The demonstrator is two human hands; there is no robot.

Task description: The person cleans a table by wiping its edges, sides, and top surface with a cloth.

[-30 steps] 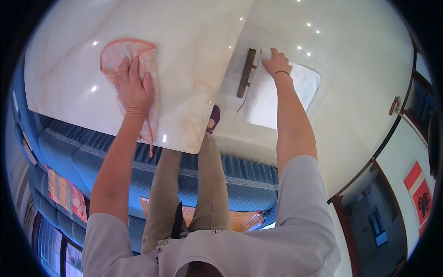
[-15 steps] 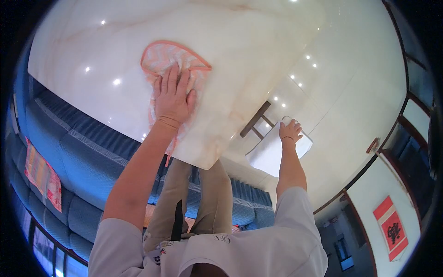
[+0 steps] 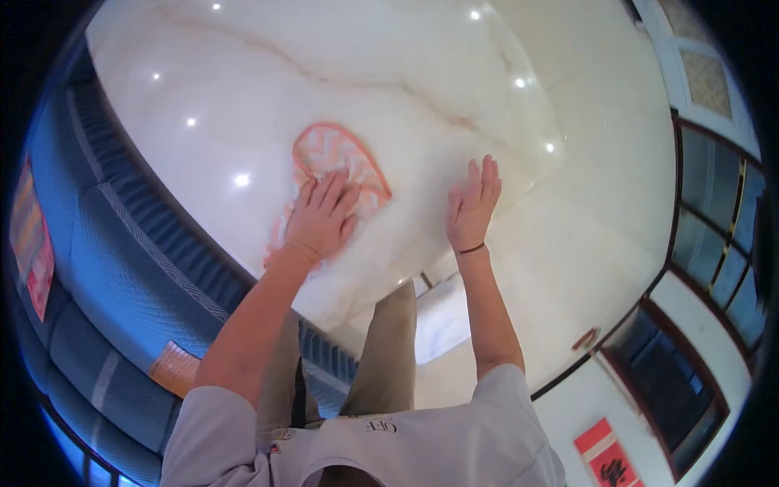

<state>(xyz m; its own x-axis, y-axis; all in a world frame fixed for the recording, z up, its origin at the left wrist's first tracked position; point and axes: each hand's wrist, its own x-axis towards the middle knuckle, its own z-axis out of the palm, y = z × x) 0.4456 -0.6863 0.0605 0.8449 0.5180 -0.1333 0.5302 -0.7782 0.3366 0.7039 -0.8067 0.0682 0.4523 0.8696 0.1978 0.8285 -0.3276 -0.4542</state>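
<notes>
A pink-and-white zigzag cloth with a coral border lies partly bunched on the glossy marble-patterned tabletop. My left hand presses down on it, palm down, with the fingers stretched out over the fabric. To the right, my right hand is raised near the table's right side, holding nothing. Its fingers are extended upward and the thumb stands a little apart. Whether this hand touches the surface I cannot tell.
Below the right forearm is a white-topped seat, partly hidden by my arm and leg. A blue quilted sofa runs along the table's left side. Pale glossy floor stretches to the right, toward dark-framed doors.
My right hand has left the white-topped seat and moved up to the table's right side. My left hand stays on the cloth. The whole view has shifted and turned.
</notes>
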